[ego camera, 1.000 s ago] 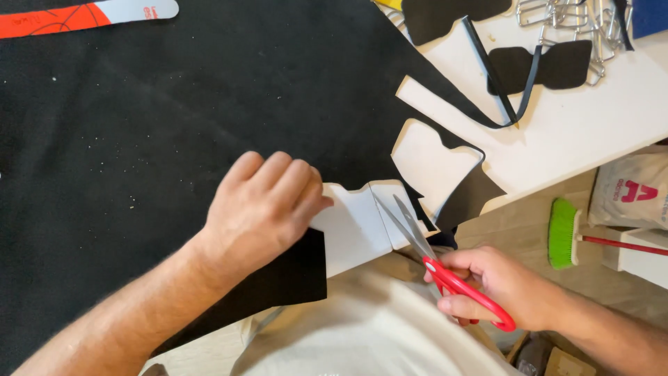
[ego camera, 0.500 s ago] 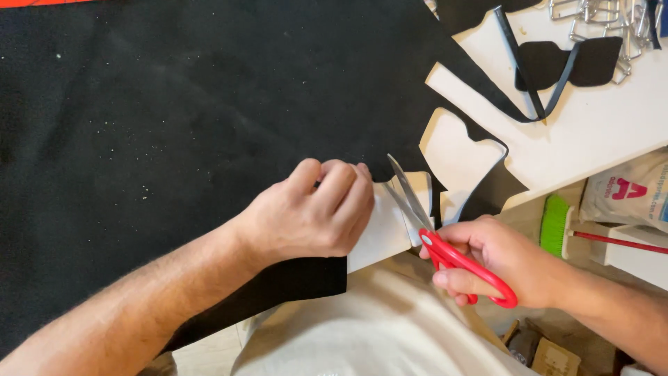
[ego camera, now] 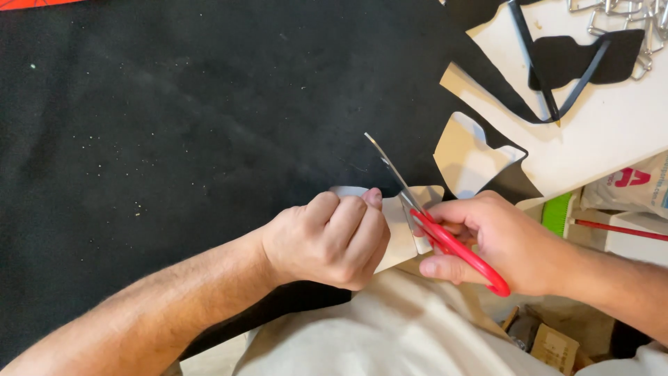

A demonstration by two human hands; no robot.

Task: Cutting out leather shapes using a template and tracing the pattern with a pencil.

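The right hand is closed through the red handles of a pair of scissors, whose blades stand partly apart and point up and away over a wide sheet of black fabric that covers most of the worktop. The left hand is curled shut, its fingers pinching the near edge of a pale paper pattern piece against the fabric, just beside the blades. That piece lies at the near edge of the sheet, between the two hands, with the blades passing over or along its right side; whether they are biting into the fabric at this instant cannot be told, because the hands hide the cut line. Judging from how things lie, the cutting is well under way but not finished: the right border of the black fabric is already cut into a jagged outline, a second pale pattern shape rests there on a narrow tongue of fabric, and a cut-out black piece with thin black strips lies farther off on the bare white worktop near some metal buckles. The large expanse of fabric to the left remains whole, so much material looks uncut.
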